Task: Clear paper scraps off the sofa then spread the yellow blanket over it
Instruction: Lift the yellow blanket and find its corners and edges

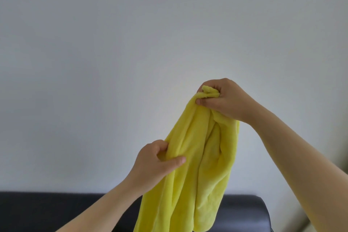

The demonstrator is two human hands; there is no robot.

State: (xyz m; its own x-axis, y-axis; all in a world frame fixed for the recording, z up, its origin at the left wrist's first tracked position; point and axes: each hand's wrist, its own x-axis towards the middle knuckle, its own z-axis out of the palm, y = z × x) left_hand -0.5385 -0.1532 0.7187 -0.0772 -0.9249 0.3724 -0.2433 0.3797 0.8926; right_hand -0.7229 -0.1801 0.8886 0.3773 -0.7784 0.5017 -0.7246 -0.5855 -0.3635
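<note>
both hands grip the bunched yellow blanket (199, 165), right hand (224, 98) clutching its top, left hand (156, 162) pinching a fold lower, dark sofa (56, 211) beneath them.

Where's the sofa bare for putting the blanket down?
The left hand and right hand hold the yellow blanket before the middle, crowding it. Bare sofa shows left of the left forearm, and between blanket and right forearm.

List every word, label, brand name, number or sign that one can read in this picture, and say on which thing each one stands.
There are none to read.
The yellow blanket, gripped by the left hand and the right hand, shows no tag or print on the side in view.
The dark sofa and the pale wall bear no writing either.
</note>
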